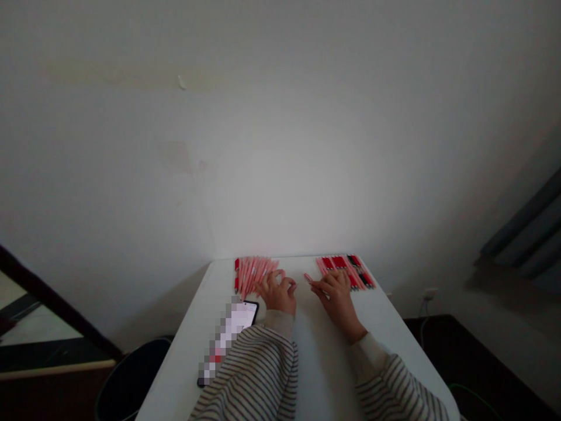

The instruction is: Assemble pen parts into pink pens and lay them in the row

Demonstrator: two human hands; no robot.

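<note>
Two groups of pink and red pens lie at the far edge of a white table (324, 362). The left pile (252, 272) is loose and fanned. The right row (346, 270) lies side by side, with a few dark ones at its right end. My left hand (277, 293) rests by the left pile, fingers curled and pinched on a small pink piece. My right hand (336, 295) sits beside the right row, fingers closed on a pink pen whose tip points left. Both sleeves are striped.
A phone (228, 339) with a lit screen lies on the table under my left forearm. A plain wall (263, 146) rises right behind the table. A dark round bin (127, 380) stands on the floor to the left, and a wall socket (430, 292) to the right.
</note>
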